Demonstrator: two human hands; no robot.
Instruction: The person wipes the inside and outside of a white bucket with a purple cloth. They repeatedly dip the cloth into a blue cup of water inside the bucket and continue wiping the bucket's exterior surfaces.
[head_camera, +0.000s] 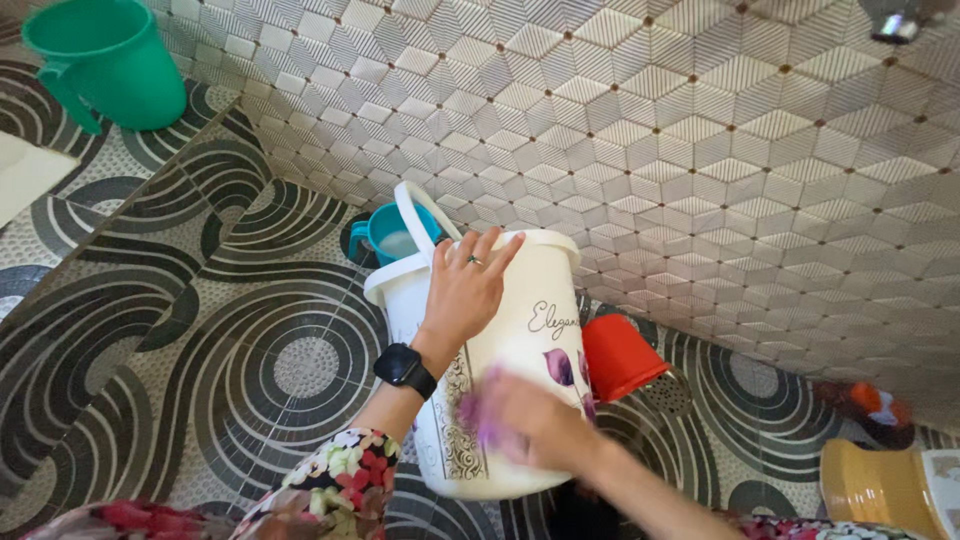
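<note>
White bucket (500, 370) at frame centre, tilted. Left hand (465, 290) grasps its rim; right hand (530, 420) — blurred — presses a purple scrubber (480, 415) to its side, grip unclear. Outside wiping under way — extent cleaned cannot be judged.

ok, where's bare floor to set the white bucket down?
Free: patterned floor left of the white bucket, below the green mug. Crowded: by the wall, with the teal mug behind and red pot right; yellow container fills the far right corner.
</note>
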